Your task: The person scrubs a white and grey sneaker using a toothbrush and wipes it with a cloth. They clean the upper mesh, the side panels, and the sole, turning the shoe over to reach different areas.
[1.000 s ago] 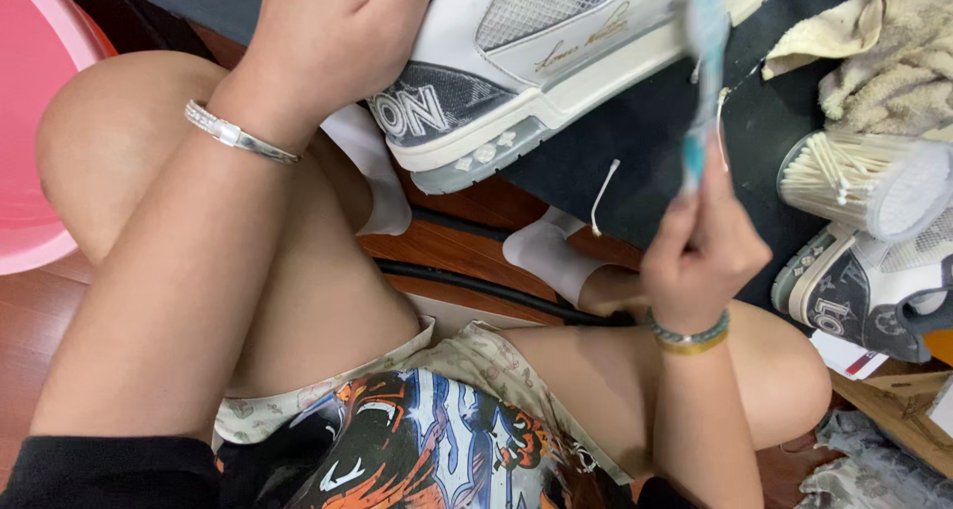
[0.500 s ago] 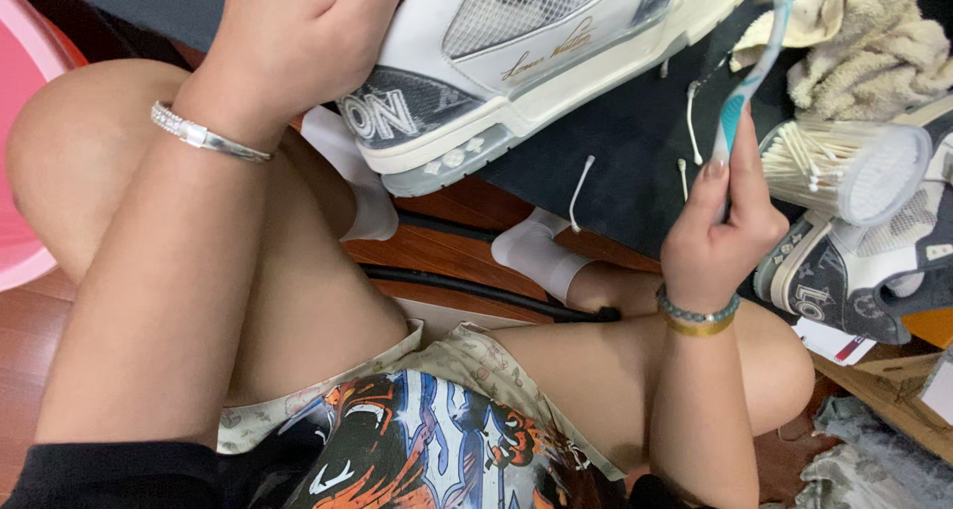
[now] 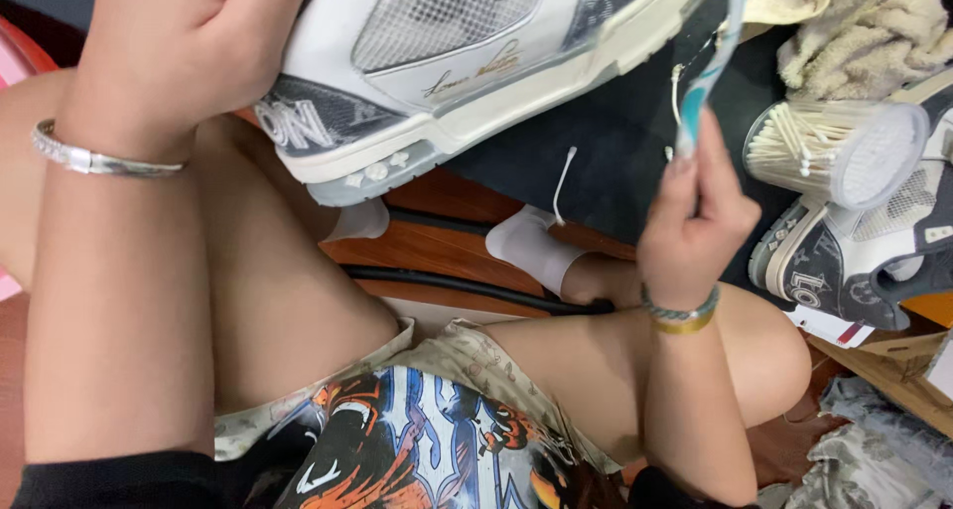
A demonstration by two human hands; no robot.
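At twelve o'clock above your knees, your left hand [image 3: 174,47] is clenched on the heel of the grey-and-white sneaker [image 3: 437,57], tilting its sole edge toward the toothbrush [image 3: 710,67] your right hand [image 3: 695,226] grasps upright at two o'clock, bristles meeting the rim.

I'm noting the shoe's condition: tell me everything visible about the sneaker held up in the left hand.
The sneaker is white and grey, with a mesh side panel, a dark patterned heel patch and a thick off-white sole. It is tilted, heel down toward the lap, its top cut off by the frame. The left hand grips its heel end.
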